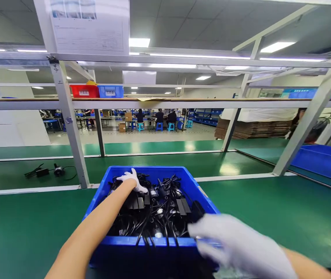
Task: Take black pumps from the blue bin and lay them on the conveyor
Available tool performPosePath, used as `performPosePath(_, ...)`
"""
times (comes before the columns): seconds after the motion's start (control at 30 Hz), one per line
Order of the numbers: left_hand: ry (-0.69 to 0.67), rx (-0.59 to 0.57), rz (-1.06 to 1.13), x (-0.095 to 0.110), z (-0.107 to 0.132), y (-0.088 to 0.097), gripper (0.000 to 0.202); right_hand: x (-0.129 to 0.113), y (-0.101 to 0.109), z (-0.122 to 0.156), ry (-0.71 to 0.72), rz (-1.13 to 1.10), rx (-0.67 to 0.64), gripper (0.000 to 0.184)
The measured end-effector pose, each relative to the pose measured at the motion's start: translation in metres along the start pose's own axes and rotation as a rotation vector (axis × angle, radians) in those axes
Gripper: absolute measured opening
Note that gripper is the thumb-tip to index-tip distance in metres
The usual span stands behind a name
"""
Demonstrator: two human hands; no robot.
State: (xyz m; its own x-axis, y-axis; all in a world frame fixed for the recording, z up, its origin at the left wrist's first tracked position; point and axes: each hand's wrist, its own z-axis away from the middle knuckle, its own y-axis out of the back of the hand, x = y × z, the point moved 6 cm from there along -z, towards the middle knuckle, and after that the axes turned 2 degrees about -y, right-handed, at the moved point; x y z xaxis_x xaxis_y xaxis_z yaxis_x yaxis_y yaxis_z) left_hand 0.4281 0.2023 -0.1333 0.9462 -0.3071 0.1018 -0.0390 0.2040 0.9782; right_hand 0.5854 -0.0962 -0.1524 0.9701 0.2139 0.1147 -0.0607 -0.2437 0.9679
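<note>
**First spotter:** Your left hand (132, 180) is deep in the blue bin (165, 169), at its far left corner. The forearm runs in over the near rim, and the gloved fingers curl down onto the black cables and adapters (159, 211) that fill the bin.

**Second spotter:** I can't tell whether you have hold of anything there. Your fingers are bent and pressed against the heap, but the tangle hides what is under them.

**First spotter:** Your right hand (240, 248) is at the bin's near right corner, also gloved. It is blurred, with the fingers stretched out flat and pointing left over the near rim. Nothing is in it. Whether it touches the rim, I can't say.

**Second spotter:** The bin itself sits on the green table (23, 228), at the middle of its near edge, right in front of you. A few cable ends hang over the bin's near wall.

**First spotter:** Past the bin, toward the table's far left, a loose cable (47, 171) with a clip lies by itself, just left of the metal frame post (71, 128) and well apart from both your hands.

**Second spotter:** On the shelf above you, a red bin (84, 91) and a small blue bin (110, 91) stand side by side, touching. A large blue tray (324, 161) lies off to your right. Far across the hall, seated people (159, 116) work with their backs to you.
</note>
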Motion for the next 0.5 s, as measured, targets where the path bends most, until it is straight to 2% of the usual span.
performPosePath(0.03, 0.012, -0.002, -0.025, 0.003, -0.004, -0.005, 0.156, 0.025, 0.001, -0.033, 0.031, 0.033, -0.153, 0.044)
performPosePath(0.1, 0.019, 0.010, -0.063, 0.003, -0.010, -0.010, 0.156, 0.068, 0.003, -0.101, 0.055, 0.055, -0.216, 0.053)
performPosePath(0.17, 0.007, 0.035, -0.084, -0.001, -0.011, -0.010, 0.152, 0.092, -0.016, -0.154, 0.109, 0.060, -0.328, 0.062)
performPosePath(0.23, -0.016, 0.060, -0.092, -0.007, -0.011, -0.007, 0.146, 0.102, -0.041, -0.185, 0.122, 0.056, -0.421, 0.063)
performPosePath(0.3, -0.034, 0.086, -0.085, -0.012, -0.010, -0.004, 0.136, 0.105, -0.063, -0.195, 0.092, 0.048, -0.468, 0.061)
performPosePath(0.37, -0.046, 0.123, -0.059, -0.015, -0.010, -0.002, 0.124, 0.105, -0.074, -0.193, 0.034, 0.046, -0.481, 0.061)
performPosePath(0.5, -0.060, 0.229, 0.074, -0.019, -0.006, -0.003, 0.104, 0.110, -0.076, -0.181, -0.115, 0.051, -0.507, 0.052)
